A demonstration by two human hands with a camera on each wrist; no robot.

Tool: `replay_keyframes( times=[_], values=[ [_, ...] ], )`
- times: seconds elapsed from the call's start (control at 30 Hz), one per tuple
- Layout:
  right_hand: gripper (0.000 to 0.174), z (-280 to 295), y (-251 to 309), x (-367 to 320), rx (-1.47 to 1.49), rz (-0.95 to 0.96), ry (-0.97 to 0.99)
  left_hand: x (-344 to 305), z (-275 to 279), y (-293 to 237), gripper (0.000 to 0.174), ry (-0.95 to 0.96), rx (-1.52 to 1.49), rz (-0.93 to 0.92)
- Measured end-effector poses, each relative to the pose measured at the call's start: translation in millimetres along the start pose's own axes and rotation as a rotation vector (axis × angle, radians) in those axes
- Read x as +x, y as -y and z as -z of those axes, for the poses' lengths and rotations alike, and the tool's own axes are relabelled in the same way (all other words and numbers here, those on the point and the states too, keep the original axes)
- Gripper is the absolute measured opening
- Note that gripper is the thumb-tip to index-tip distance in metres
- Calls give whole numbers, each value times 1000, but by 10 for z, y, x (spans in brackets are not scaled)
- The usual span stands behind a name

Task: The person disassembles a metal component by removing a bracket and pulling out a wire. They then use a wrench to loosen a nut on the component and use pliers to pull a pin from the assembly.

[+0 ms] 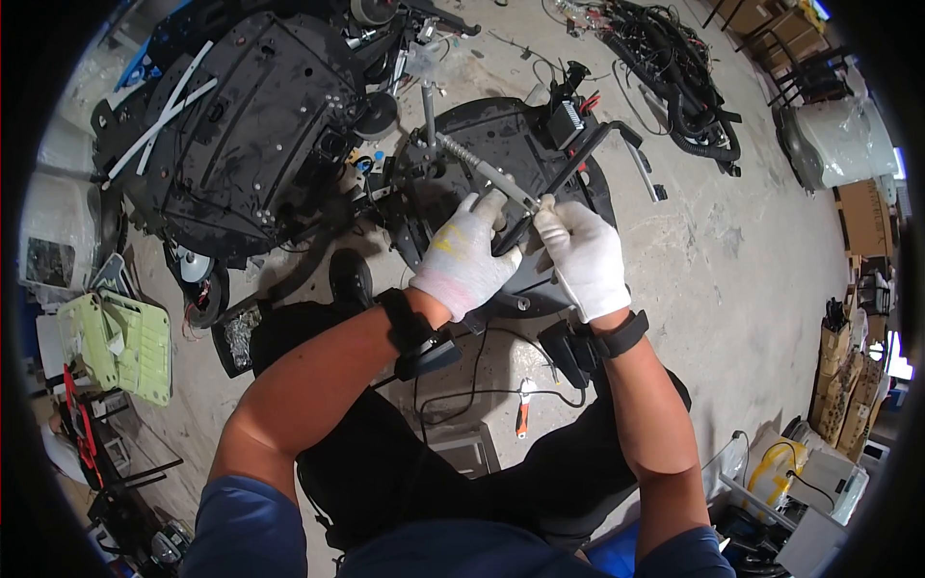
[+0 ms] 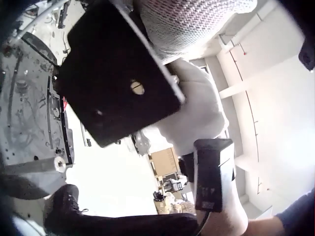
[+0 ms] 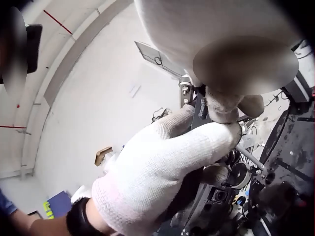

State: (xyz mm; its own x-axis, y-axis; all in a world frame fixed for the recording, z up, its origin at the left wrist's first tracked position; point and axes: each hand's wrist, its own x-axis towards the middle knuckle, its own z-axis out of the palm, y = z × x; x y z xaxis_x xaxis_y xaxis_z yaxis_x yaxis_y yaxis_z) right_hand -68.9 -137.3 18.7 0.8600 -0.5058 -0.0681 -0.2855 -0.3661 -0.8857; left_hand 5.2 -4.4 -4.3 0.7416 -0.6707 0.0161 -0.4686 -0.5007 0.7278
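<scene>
Both hands wear white knit gloves and meet above a black panelled base (image 1: 462,130) on the floor. My left hand (image 1: 467,255) curls round a black bar piece near the lower end of a grey metal rod (image 1: 487,173). My right hand (image 1: 583,255) pinches the fitting at that rod's end, thumb and fingertips together. In the right wrist view a metal fitting (image 3: 184,92) sticks up beside the left hand (image 3: 157,164), with the right hand's fingers (image 3: 224,105) against the dark bar. A black flat plate (image 2: 118,73) covers much of the left wrist view, near the right hand (image 2: 194,108).
A larger black panel (image 1: 260,135) with white strips lies at the left. Cables and black hoses (image 1: 674,87) lie at the upper right. An orange-handled tool (image 1: 523,412) is on the floor between the legs, near a black cable (image 1: 472,390). Boxes (image 1: 864,217) stand far right.
</scene>
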Motion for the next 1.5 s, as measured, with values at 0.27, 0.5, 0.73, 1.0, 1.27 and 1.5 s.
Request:
replay_keyframes(
  times=[0.27,0.5,0.73,1.0,1.27,1.5],
  values=[
    [19,111,13,17,-299,295,-141,19,115,-99,77,292,-931,123],
    [11,70,-57,-15,-274,334,-85,-12,179,-139,61,308,-1133,122],
    [12,-7,-98,21,-284,388,-68,-6,127,-91,44,196,-1087,196],
    [41,11,53,40,295,-136,97,4,147,-75,28,158,-1076,293],
    [45,35,-29,66,397,-316,266,-32,107,-131,26,192,-1028,258],
    [41,47,-7,41,513,-422,304,-26,94,-128,25,169,-1053,183]
  ],
)
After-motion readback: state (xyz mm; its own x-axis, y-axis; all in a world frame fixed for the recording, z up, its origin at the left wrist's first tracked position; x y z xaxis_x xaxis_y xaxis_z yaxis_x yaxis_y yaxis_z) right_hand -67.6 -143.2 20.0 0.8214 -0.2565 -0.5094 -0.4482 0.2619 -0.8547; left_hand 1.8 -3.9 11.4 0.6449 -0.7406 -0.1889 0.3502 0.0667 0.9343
